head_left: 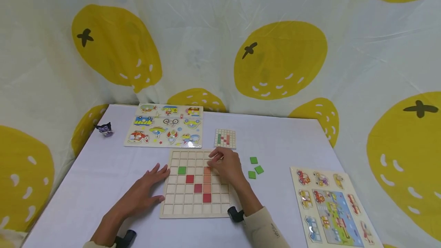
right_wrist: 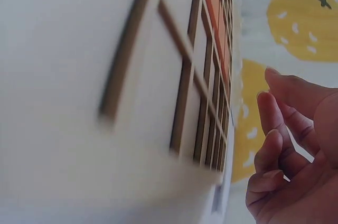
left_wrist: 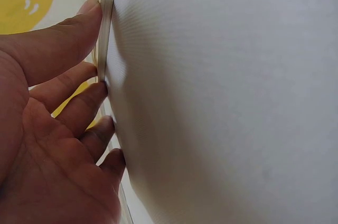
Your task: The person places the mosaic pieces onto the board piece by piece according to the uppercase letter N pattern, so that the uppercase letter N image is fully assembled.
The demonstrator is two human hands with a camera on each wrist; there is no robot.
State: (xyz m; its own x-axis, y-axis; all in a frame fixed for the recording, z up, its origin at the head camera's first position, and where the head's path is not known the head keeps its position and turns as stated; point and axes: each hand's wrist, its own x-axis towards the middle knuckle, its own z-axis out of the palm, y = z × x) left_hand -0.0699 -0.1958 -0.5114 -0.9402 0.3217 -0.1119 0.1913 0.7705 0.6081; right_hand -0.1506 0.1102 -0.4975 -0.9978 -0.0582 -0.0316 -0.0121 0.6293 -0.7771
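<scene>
A wooden grid board lies in front of me with square tiles in its cells. A green tile sits at the left, red tiles step down diagonally, and orange tiles stand in a column. My right hand hovers over the board's upper right, fingertips close above the top orange tile. Its thumb and forefinger nearly meet in the right wrist view, with nothing visible between them. Against the board's left edge, my left hand rests its thumb and fingertips, fingers loosely spread.
Beyond the board lies a small pattern card. Three loose green tiles are to the right. A vehicle puzzle lies at the back left, another puzzle at the right, and a small dark figure at the far left.
</scene>
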